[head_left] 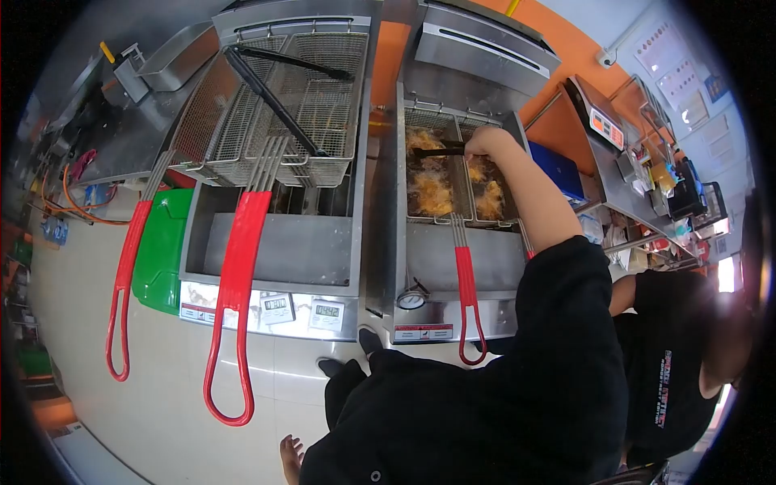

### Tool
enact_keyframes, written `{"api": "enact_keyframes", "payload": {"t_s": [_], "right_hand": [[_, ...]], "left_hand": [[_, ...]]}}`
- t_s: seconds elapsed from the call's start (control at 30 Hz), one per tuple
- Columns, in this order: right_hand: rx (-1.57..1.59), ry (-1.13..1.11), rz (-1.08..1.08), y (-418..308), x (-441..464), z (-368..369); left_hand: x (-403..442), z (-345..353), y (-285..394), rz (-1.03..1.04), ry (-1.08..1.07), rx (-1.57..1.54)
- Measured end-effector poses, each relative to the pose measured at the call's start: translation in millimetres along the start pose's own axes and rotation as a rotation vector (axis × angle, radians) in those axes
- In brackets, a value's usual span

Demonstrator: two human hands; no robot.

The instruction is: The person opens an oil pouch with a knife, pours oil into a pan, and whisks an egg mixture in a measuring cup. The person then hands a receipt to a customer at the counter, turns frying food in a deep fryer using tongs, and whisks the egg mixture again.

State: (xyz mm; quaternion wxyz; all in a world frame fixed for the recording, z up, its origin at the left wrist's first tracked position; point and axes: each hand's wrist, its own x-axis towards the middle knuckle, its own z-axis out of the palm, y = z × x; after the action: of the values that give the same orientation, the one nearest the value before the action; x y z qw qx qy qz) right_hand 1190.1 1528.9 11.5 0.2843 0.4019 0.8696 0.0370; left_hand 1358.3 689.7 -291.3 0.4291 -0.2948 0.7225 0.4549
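Note:
My right hand (482, 142) is closed on dark tongs (440, 152), which reach into the left fry basket (440, 217) of the right fryer. Golden pieces of frying food (432, 194) lie in bubbling oil there, and more food (489, 200) sits in the basket beside it. One basket's red handle (469, 299) points toward me. The tongs' tips are partly lost among the food. Low at the frame's edge hangs my left hand (292, 453), with its fingers loosely apart and nothing in them.
Wire baskets (323, 97) with long red handles (234, 315) rest on the left fryer, another pair of tongs (279, 105) across them. Two timers (326, 314) sit on its front. A co-worker (663, 356) stands close on the right, near a shelf with a scale (602, 121).

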Motion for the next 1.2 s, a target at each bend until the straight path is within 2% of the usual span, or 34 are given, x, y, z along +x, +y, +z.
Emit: {"api": "enact_keyframes", "payload": {"t_s": [0.1,0.27,0.33,0.4,0.43,0.5,0.53,0.6,0.73,0.83,0.97,1.03,1.2], "right_hand": [[0.335,-0.199,0.070,9.9,-16.1,-11.8],[0.480,-0.081,0.148,25.6,-37.0,-8.4],[0.489,-0.038,0.158,29.3,-45.9,-13.3],[0.264,-0.041,0.115,28.4,-61.0,-23.9],[0.267,-0.042,0.118,29.1,-68.9,-23.8],[-0.103,0.194,0.012,29.8,-84.9,-18.1],[-0.099,0.193,0.015,29.7,-88.4,-13.4],[-0.331,0.305,-0.047,27.6,-92.6,-3.5],[-0.343,0.417,-0.083,18.4,-97.2,10.6],[-0.397,0.452,-0.096,15.2,-98.3,17.9],[-0.340,0.464,-0.121,16.3,-108.1,26.8],[-0.326,0.484,-0.112,18.0,-107.8,30.8],[-0.287,0.436,-0.099,10.0,-121.6,30.3]], "left_hand": [[-2.0,-1.9,0.0,0.001,0.005,0.039],[-1.0,-0.9,3.8,0.031,0.016,0.119],[15.0,-3.9,-6.1,0.124,0.014,0.064],[36.4,-9.1,-20.6,0.154,0.010,0.020],[46.5,-11.5,-27.6,0.166,0.011,-0.003],[62.9,-13.9,-38.4,0.171,-0.002,-0.034],[69.9,-15.4,-40.5,0.175,-0.006,-0.047],[75.0,-15.9,-39.5,0.175,-0.012,-0.060],[38.1,-12.0,-2.1,0.077,0.010,-0.005],[40.6,-10.3,-1.0,-0.019,0.038,-0.027],[53.2,-15.6,-17.8,-0.002,0.046,0.001],[76.8,-22.4,-43.0,0.174,-0.007,-0.100],[70.7,-22.6,-49.0,0.162,-0.023,-0.064]]}}
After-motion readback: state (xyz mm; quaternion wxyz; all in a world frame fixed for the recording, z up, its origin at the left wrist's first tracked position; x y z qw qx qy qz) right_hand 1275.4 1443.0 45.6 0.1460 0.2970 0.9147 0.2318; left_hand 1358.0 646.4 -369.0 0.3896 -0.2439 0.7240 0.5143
